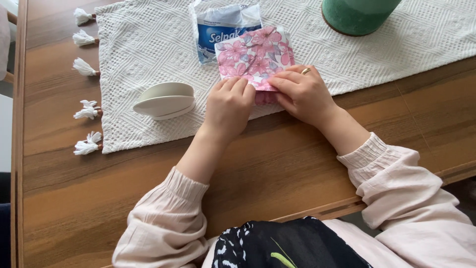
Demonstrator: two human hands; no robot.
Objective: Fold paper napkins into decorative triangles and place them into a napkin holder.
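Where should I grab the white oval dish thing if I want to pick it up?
Probably by its long rim, coming down from above. The white oval dish lies flat on the white runner, left of the left hand. It is wide and shallow, so a thumb on the near edge and fingers on the far edge should fit. Nothing crowds it.
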